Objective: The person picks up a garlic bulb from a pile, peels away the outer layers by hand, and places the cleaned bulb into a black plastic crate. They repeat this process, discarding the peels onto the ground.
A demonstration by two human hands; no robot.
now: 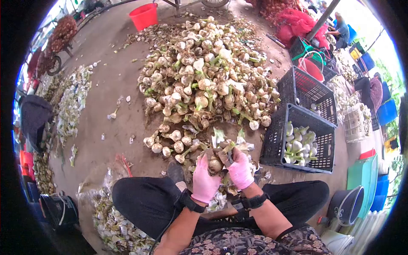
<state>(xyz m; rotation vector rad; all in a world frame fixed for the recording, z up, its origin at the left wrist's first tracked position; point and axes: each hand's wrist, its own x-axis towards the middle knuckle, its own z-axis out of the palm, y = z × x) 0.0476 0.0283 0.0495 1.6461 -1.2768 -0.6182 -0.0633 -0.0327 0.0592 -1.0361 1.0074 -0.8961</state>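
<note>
My left hand [206, 181], in a pink glove with bare or dirty-looking fingertips, is closed around a garlic bulb [215, 166] held low between my knees. My right hand [241, 171], gloved the same way, is closed at the bulb's green stem [230, 147], its fingers pinched near the base. The fingers hide part of the bulb. Just beyond my hands, loose garlic bulbs [174, 136] lie at the front of a large heap of untrimmed garlic [202, 80]. Peeled-off skins [218, 199] are scattered beneath my hands.
To the right stands a black crate [272, 146] holding pale trimmed garlic bulbs [300, 143]; a second black crate [306, 87] is behind it. A red bucket [143, 17] stands beyond the heap. Skins [114, 221] lie by my left knee. People [340, 32] sit at the far right.
</note>
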